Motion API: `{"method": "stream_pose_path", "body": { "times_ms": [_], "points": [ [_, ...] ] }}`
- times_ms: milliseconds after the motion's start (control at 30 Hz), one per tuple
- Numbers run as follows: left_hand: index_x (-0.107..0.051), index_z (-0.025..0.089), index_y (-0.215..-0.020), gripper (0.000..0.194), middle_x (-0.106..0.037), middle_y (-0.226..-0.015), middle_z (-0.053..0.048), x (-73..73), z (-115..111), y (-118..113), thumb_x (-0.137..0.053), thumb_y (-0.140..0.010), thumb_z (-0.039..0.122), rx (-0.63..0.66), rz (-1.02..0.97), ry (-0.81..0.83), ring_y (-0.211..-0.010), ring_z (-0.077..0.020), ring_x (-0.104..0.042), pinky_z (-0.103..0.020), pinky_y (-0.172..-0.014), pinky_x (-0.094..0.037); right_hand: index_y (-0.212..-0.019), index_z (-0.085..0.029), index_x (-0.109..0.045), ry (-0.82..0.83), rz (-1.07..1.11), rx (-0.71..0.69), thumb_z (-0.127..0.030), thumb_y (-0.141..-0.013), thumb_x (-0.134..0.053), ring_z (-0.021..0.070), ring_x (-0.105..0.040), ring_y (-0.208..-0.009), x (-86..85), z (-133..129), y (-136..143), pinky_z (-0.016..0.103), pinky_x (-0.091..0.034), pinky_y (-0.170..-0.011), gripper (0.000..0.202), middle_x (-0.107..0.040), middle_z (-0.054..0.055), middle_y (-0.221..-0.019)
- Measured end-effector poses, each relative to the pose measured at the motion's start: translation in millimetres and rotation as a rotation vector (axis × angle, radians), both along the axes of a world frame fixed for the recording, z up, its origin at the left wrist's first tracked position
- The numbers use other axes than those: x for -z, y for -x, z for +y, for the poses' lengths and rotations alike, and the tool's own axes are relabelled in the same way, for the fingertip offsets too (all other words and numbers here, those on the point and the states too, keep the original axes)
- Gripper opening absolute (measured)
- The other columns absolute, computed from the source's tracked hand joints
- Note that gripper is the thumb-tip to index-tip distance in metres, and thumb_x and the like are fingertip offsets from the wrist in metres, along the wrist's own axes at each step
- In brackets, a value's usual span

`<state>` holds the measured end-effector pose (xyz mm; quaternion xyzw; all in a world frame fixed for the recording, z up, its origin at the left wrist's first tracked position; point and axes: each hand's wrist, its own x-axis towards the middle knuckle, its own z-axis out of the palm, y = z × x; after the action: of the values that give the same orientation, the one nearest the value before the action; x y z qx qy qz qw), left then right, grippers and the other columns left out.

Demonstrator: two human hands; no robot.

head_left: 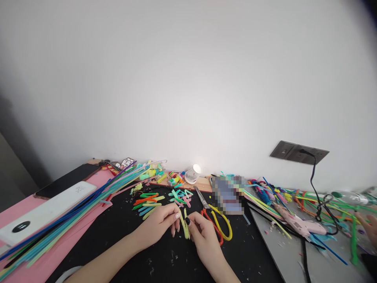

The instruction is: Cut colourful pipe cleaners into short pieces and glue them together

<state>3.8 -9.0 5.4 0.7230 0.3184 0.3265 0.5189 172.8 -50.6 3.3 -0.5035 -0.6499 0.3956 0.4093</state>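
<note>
Two short pale yellow-green fuzzy stems (185, 225) stand close together between my hands, over the black mat (165, 259). Fingertips of my left hand (163, 220) pinch them from the left. From the right, my right hand (203, 234) grips them between thumb and finger, the thumb showing a dark nail. Behind my left hand lie short orange, green and blue stems (149, 201). A little pile of teal and pink pieces (181, 196) sits just beyond the fingertips. Scissors (216, 218) with red and yellow handles lie open beside my right hand.
At the left are long stems (85, 206), a white power bank (47, 212) and a dark phone (67, 180). A paper cup (193, 173) leans near the wall. Rightward are a pixelated device (228, 195), pink glue gun (297, 222), bottle (350, 197) and another person's hand (366, 226).
</note>
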Motion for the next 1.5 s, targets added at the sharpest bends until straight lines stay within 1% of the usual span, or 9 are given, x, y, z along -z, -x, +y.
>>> {"method": "stream_pose_path", "body": {
  "times_ms": [300,467,567,700,833,967,1167,1333,1500],
  "points": [
    [-0.05,0.018,-0.074,0.026,-0.058,-0.065,0.003,2.1,1,0,-0.036,-0.091,0.032,0.009,0.047,-0.03,-0.053,-0.0108,-0.054,-0.022,-0.056,-0.042,-0.069,-0.017,-0.056,0.003,-0.035,-0.026,-0.02,-0.084,-0.045,0.0092,-0.039,-0.051,-0.1,-1,1,0.019,-0.029,-0.047,0.019,-0.047,-0.003,-0.057],
    [-0.052,0.018,-0.077,0.025,-0.056,-0.066,0.003,-1.6,0,1,-0.035,-0.091,0.03,-0.053,0.047,-0.078,-0.053,-0.0103,-0.054,-0.022,-0.057,-0.042,-0.076,-0.017,-0.055,0.037,0.081,0.098,-0.022,-0.083,-0.045,0.009,-0.04,-0.049,3.0,2,-1,0.019,-0.029,-0.044,0.013,-0.043,-0.004,-0.055],
    [-0.053,0.018,-0.078,0.023,-0.057,-0.069,0.002,-7.7,-3,1,-0.038,-0.089,0.03,-0.02,0.061,-0.071,-0.056,-0.0113,-0.055,-0.022,-0.057,-0.043,-0.081,-0.017,-0.052,0.039,0.128,0.142,-0.016,-0.079,-0.045,0.0082,-0.039,-0.046,4.8,4,-1,0.018,-0.03,-0.042,0.007,-0.044,-0.005,-0.054],
    [-0.054,0.018,-0.081,0.018,-0.058,-0.074,0.001,-11.4,-5,1,-0.044,-0.087,0.032,0.035,0.049,-0.014,-0.064,-0.0131,-0.058,-0.023,-0.061,-0.045,-0.081,-0.017,-0.05,0.021,0.101,0.105,-0.01,-0.075,-0.044,0.0079,-0.042,-0.047,1.3,3,0,0.018,-0.033,-0.042,0.011,-0.052,-0.003,-0.063],
    [-0.045,0.02,-0.083,0.016,-0.057,-0.067,0.004,-1.2,-1,-3,-0.049,-0.084,0.036,0.001,-0.112,0.159,-0.061,-0.0127,-0.058,-0.024,-0.059,-0.046,-0.08,-0.018,-0.051,0.002,0.057,0.019,-0.006,-0.072,-0.044,0.0086,-0.046,-0.052,-4.7,-2,2,0.018,-0.036,-0.045,0.016,-0.052,-0.003,-0.067],
    [-0.045,0.019,-0.084,0.022,-0.056,-0.061,0.005,9.1,6,-6,-0.058,-0.078,0.036,-0.004,-0.194,0.284,-0.053,-0.0111,-0.054,-0.023,-0.054,-0.044,-0.084,-0.018,-0.054,0.012,0.045,-0.071,-0.01,-0.077,-0.044,0.0087,-0.046,-0.053,-2.1,-4,3,0.019,-0.038,-0.048,0.015,-0.054,-0.003,-0.067],
    [-0.055,0.014,-0.072,0.023,-0.058,-0.06,0.002,10.1,9,-5,-0.067,-0.069,0.033,-0.058,-0.157,0.3,-0.053,-0.0101,-0.052,-0.023,-0.055,-0.043,-0.08,-0.017,-0.058,0.054,0.038,-0.019,-0.021,-0.079,-0.051,0.0095,-0.047,-0.049,8.5,1,0,0.02,-0.039,-0.047,0.009,-0.055,-0.002,-0.059],
    [-0.057,0.013,-0.071,0.02,-0.059,-0.062,0.001,11.1,9,-4,-0.068,-0.068,0.03,-0.098,-0.169,0.266,-0.058,-0.0115,-0.055,-0.024,-0.06,-0.045,-0.072,-0.016,-0.055,0.089,0.132,0.059,-0.028,-0.078,-0.055,0.0097,-0.045,-0.045,5.8,1,3,0.021,-0.039,-0.046,0.013,-0.05,-0.004,-0.051],
    [-0.057,0.014,-0.074,0.019,-0.061,-0.063,0.001,10.4,10,-3,-0.069,-0.068,0.028,-0.073,-0.172,0.283,-0.058,-0.0113,-0.055,-0.025,-0.061,-0.045,-0.085,-0.018,-0.051,0.12,0.249,0.041,-0.029,-0.081,-0.051,0.0105,-0.05,-0.045,1.1,1,4,0.021,-0.038,-0.045,0.012,-0.058,-0.002,-0.059]
  ]
}}
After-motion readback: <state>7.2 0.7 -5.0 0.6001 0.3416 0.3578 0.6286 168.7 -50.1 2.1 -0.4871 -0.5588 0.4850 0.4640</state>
